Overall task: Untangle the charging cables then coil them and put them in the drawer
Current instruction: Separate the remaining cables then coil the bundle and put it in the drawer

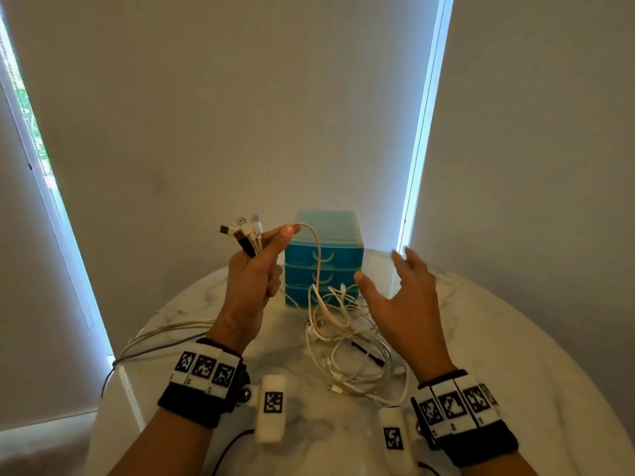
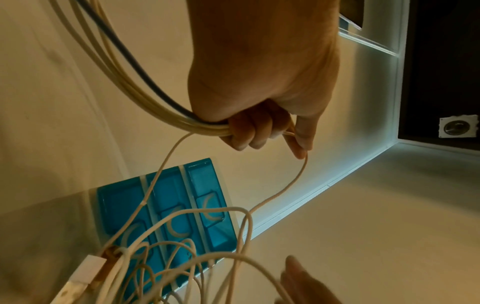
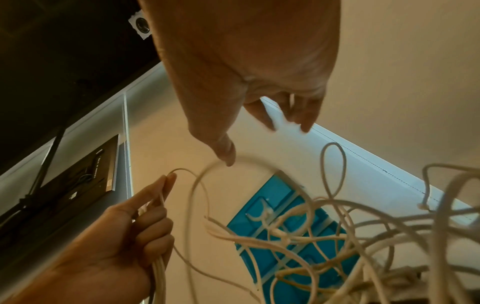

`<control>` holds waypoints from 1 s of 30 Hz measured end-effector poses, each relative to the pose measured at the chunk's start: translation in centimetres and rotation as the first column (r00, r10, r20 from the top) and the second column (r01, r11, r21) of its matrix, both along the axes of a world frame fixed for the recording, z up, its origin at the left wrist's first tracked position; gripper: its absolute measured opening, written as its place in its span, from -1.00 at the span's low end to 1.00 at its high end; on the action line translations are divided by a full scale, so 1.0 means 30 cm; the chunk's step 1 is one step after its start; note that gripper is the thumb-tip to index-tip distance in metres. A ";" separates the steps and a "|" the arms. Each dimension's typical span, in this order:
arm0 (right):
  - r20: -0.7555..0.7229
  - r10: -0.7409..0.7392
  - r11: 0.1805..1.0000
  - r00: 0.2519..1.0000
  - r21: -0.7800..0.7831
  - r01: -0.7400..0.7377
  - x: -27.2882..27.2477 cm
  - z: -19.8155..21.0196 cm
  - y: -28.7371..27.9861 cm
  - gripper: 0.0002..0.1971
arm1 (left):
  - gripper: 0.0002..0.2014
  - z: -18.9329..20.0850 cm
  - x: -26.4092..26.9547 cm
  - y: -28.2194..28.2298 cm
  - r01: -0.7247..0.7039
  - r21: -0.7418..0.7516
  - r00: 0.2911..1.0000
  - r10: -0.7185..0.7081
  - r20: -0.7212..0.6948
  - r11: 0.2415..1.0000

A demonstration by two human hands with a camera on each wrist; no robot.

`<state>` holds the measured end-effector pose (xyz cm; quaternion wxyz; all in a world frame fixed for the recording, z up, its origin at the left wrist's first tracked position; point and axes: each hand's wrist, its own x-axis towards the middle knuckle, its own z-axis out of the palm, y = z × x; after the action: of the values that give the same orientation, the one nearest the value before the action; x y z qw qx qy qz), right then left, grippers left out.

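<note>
Charging cables (image 1: 347,338) lie in a loose white tangle on the marble table (image 1: 498,338), directly in front of the blue drawer unit (image 1: 324,259), whose three drawers all look closed. Several strands run off the table's left edge, up through the raised left hand. One pale cable (image 1: 318,255) arcs from that hand's extended fingertip down into the heap.

The left hand (image 1: 252,280) is curled round a bundle of cable ends, with the plugs (image 1: 245,231) fanned out above the fist. The right hand (image 1: 402,304) holds nothing, fingers spread wide, hovering just above and to the right of the tangle without touching it in any view.

The step in hand appears to be untangling, so the right hand would do best to follow the single arcing cable down from the left hand and free that one first, rather than pulling at the mass. Loops should be lifted and opened, since a straight tug would likely tighten the crossings near the small knot visible in the wrist views. Keeping the plugs gathered in the left hand gives a fixed end to work from. Coiling is better left until each cable slides free. The strands hanging over the left edge could drag the heap sideways.
</note>
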<state>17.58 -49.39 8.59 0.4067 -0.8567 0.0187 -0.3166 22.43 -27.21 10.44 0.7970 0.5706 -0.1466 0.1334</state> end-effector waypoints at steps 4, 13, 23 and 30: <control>0.067 0.386 0.909 0.920 0.145 -0.392 -0.026 -0.003 0.081 -0.81 | -0.74 0.022 -0.030 -0.009 0.111 0.117 0.994 -0.113 0.007 0.987; -0.264 0.434 0.900 0.861 0.092 -0.426 0.063 -0.095 0.154 -0.75 | -0.83 0.052 -0.103 -0.062 0.277 0.289 0.949 -0.308 0.069 0.916; -0.074 0.325 0.901 0.943 0.325 -0.285 0.082 -0.082 0.150 -0.73 | -0.73 0.062 -0.153 -0.130 0.279 0.388 0.931 -0.347 0.116 0.878; 0.213 0.497 -0.048 0.841 0.975 -0.218 0.077 -0.051 -0.064 -0.62 | -0.78 -0.018 0.011 -0.059 0.161 -0.014 0.971 -0.161 -0.176 0.987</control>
<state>19.88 -51.31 7.06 0.9366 -0.3475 0.0439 -0.0084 22.77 -28.98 9.91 0.8148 0.5666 -0.1215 0.0171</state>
